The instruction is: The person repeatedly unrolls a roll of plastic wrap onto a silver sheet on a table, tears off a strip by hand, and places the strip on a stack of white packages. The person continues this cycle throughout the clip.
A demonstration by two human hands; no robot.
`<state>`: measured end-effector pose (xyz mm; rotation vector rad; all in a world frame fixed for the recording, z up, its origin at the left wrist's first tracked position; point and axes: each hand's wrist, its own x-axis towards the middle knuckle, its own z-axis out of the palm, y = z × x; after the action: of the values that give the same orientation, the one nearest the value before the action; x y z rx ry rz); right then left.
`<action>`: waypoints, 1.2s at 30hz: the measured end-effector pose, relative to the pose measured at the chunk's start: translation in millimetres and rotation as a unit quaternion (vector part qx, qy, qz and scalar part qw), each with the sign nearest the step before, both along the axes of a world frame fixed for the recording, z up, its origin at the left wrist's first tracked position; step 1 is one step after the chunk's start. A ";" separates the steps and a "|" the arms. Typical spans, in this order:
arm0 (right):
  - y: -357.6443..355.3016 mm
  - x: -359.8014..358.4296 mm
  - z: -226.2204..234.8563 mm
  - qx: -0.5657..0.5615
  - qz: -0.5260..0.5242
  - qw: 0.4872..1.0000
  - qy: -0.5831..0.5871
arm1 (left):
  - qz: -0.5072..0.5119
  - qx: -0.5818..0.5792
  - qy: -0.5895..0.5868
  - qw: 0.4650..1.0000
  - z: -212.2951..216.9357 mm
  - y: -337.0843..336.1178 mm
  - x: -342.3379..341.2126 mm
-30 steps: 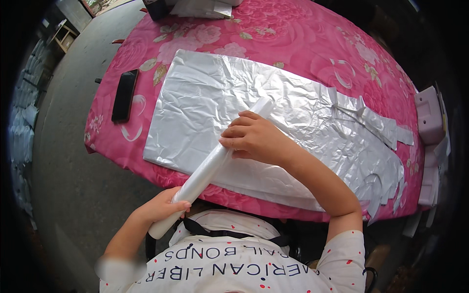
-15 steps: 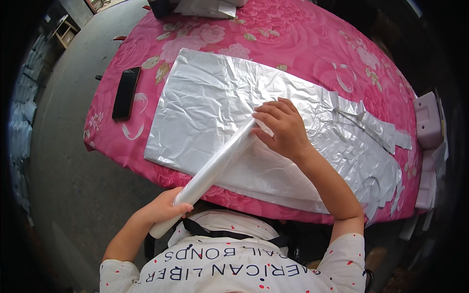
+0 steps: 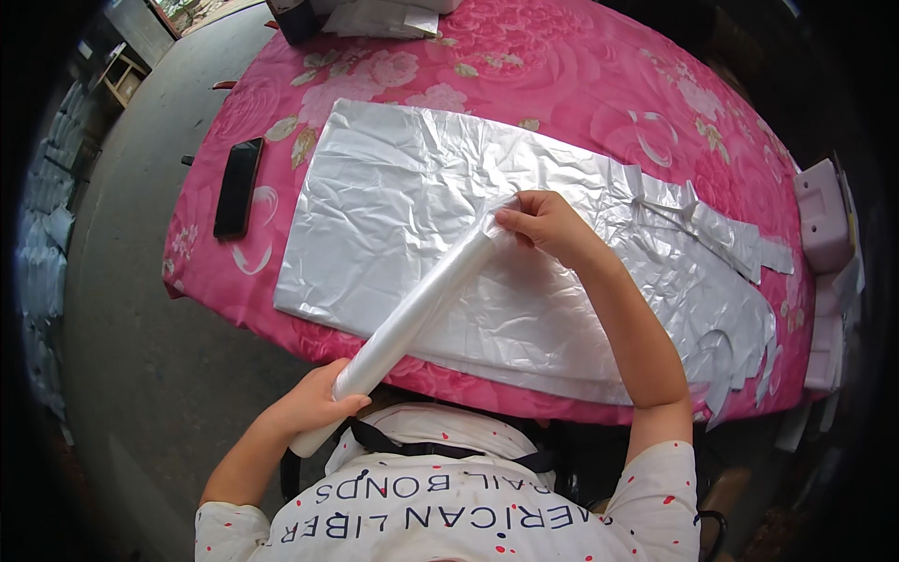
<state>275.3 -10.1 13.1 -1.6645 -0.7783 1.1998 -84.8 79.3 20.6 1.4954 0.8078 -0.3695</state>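
My left hand (image 3: 323, 403) is wrapped round the near end of a long roll of whitish plastic film or bags (image 3: 412, 314), which slants up and away to the right. At the roll's far end my right hand (image 3: 551, 228) pinches the loose edge of the plastic between thumb and fingers. Beneath the roll lies a flat stack of silvery-white plastic bags (image 3: 375, 197), wrinkled, with cut strips like handles at its right end. The near end of the roll reaches past the table edge towards my body.
A pink flowered tablecloth (image 3: 552, 75) covers the table. A black phone (image 3: 239, 187) lies to the left of the stack. At the back left stand a dark container (image 3: 295, 21) and folded white plastic (image 3: 379, 19). Pale pink boxes (image 3: 824, 220) stand at the right edge.
My right hand has gone from spread fingers at the roll's far end to a pinch on the plastic's edge there. My left hand keeps its grip.
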 end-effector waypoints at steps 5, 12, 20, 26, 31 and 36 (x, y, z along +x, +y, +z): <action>-8.9 26.7 -8.0 0.044 -0.088 0.994 -0.047 | -0.065 0.062 0.004 0.996 -5.1 4.5 -9.2; -81.8 151.6 -16.9 0.095 -0.248 0.948 -0.179 | -0.084 -0.064 0.044 0.993 19.4 52.2 -47.7; -58.9 137.2 -8.7 0.123 -0.169 0.957 -0.203 | -0.328 0.201 -0.060 0.921 64.4 84.4 39.4; 7.9 101.4 -12.1 0.110 -0.082 0.980 -0.143 | -0.303 0.532 -0.255 0.749 27.9 40.7 142.0; 24.1 105.5 -19.2 0.076 -0.039 0.986 -0.140 | -0.330 0.490 -0.447 0.671 -6.3 10.6 154.1; 27.8 111.6 -18.4 0.030 -0.026 0.990 -0.133 | -0.484 0.480 -0.351 0.642 -19.2 10.0 134.2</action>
<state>386.8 17.7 -5.3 -1.8057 -0.9181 0.9189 49.4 89.3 1.4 2.7674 -0.6867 -0.0447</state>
